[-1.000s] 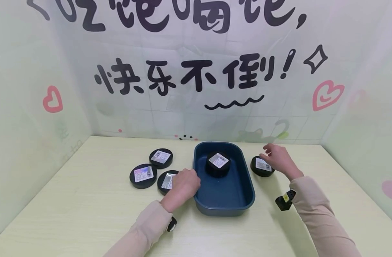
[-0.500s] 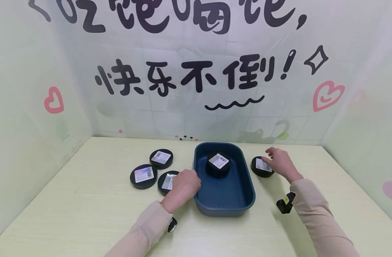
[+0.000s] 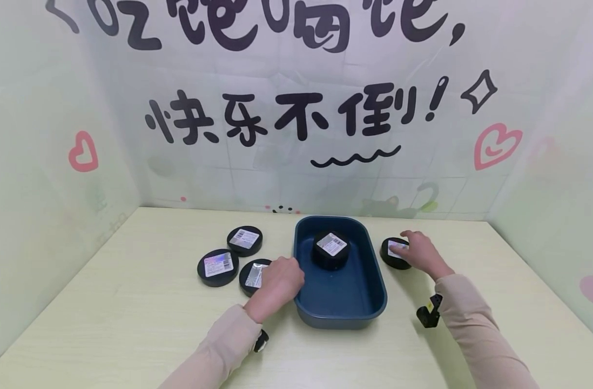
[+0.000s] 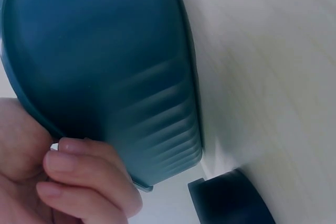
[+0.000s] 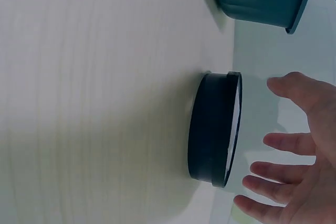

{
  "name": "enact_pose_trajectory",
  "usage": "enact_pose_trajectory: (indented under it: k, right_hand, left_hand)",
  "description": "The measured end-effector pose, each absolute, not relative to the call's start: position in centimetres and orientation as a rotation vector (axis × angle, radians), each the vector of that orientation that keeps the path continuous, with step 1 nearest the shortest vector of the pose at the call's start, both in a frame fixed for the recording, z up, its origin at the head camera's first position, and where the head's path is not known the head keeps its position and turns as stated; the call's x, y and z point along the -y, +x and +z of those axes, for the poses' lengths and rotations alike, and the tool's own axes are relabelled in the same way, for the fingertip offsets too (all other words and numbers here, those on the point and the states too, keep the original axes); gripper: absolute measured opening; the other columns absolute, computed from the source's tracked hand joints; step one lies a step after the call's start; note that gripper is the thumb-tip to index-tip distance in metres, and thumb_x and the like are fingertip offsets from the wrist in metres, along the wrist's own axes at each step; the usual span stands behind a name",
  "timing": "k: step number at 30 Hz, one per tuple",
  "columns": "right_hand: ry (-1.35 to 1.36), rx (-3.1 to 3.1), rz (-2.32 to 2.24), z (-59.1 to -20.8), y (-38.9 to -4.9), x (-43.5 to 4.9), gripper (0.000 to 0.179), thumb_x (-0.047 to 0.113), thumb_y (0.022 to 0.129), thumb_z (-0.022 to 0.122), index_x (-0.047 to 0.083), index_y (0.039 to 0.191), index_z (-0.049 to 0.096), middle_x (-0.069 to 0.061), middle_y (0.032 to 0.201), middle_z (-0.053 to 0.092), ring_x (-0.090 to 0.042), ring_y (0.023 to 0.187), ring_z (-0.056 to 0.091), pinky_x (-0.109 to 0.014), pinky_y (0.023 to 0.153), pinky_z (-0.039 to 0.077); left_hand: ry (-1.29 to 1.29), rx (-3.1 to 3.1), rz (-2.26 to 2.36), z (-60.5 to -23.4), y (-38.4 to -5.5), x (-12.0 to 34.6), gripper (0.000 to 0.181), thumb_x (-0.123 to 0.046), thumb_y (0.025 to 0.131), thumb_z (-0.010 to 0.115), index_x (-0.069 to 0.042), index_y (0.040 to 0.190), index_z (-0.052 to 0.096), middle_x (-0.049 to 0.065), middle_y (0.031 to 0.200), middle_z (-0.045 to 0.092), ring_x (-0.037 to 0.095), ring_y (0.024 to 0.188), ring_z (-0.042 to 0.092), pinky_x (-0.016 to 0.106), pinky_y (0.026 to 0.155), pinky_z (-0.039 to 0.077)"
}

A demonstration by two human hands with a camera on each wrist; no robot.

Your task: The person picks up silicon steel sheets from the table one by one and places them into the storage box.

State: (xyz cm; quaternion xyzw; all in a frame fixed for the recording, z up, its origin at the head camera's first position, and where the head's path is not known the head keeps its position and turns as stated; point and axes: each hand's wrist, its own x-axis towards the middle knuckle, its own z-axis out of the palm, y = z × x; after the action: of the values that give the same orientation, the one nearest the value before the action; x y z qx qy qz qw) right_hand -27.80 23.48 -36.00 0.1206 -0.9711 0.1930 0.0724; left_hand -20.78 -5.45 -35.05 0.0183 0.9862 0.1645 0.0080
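My left hand (image 3: 283, 278) grips the left rim of a deep blue plastic bin (image 3: 342, 316). In the left wrist view the fingers (image 4: 92, 177) curl at the bin's rim, with the thumb against them. My right hand (image 3: 423, 254) hovers over a round black container (image 3: 391, 261) with a white label on top, right of the bin. The right wrist view has this container (image 5: 212, 129) flat on the table, a gap between it and the spread fingers (image 5: 283, 171). Inside the bin, towards its far end, sits another labelled black container (image 3: 331, 256), apparently stacked.
Left of the bin lie three more labelled black containers: a far one (image 3: 245, 244), a leftmost one (image 3: 217, 271), and one (image 3: 251, 281) partly hidden behind my left hand. A printed backdrop (image 3: 296, 186) rises behind the pale wooden table (image 3: 131, 302), with side walls left and right.
My right hand has moved slightly down and nearer, closer over the container to the right of the bin. The left hand and the bin stay in place.
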Motion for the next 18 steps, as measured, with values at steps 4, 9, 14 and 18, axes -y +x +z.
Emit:
enact_pose_trajectory:
  k: [4, 9, 14, 18]
  right_hand:
    - [0.366, 2.941, 0.569, -36.4, -27.9, -23.3, 0.056, 0.024, 0.079, 0.062, -0.02, 0.11, 0.046, -0.037, 0.102, 0.051, -0.047, 0.095, 0.049, -0.05, 0.081, 0.039]
    - [0.354, 2.962, 0.58, -36.8, -28.1, -23.2, 0.061, 0.026, 0.077, 0.065, -0.02, 0.112, 0.044, -0.035, 0.1, 0.051, -0.041, 0.087, 0.051, -0.048, 0.076, 0.041]
    - [0.331, 2.982, 0.576, -37.2, -28.2, -23.0, 0.062, 0.027, 0.074, 0.067, -0.018, 0.111, 0.046, -0.031, 0.094, 0.053, -0.036, 0.08, 0.052, -0.046, 0.072, 0.042]
    - [0.329, 3.003, 0.561, -37.5, -28.4, -23.0, 0.065, 0.026, 0.072, 0.07, -0.018, 0.112, 0.045, -0.031, 0.094, 0.052, -0.037, 0.081, 0.051, -0.046, 0.072, 0.042]
  left_hand:
    - [0.047, -3.071, 0.51, -35.0, -20.8, 5.4, 0.022, -0.016, 0.084, 0.053, -0.002, 0.069, 0.062, 0.01, 0.065, 0.054, 0.021, 0.055, 0.05, 0.032, 0.046, 0.04]
    - [0.036, -3.053, 0.517, -34.9, -20.8, 5.4, 0.023, -0.016, 0.084, 0.052, -0.002, 0.068, 0.062, 0.009, 0.064, 0.053, 0.021, 0.054, 0.049, 0.032, 0.046, 0.039]
    - [0.038, -3.057, 0.51, -34.9, -20.8, 5.4, 0.022, -0.016, 0.084, 0.053, -0.002, 0.07, 0.063, 0.009, 0.066, 0.054, 0.021, 0.056, 0.05, 0.032, 0.047, 0.04]
    - [0.041, -3.066, 0.504, -34.9, -20.8, 5.3, 0.022, -0.016, 0.084, 0.053, -0.002, 0.071, 0.063, 0.01, 0.067, 0.055, 0.021, 0.056, 0.05, 0.033, 0.047, 0.04]
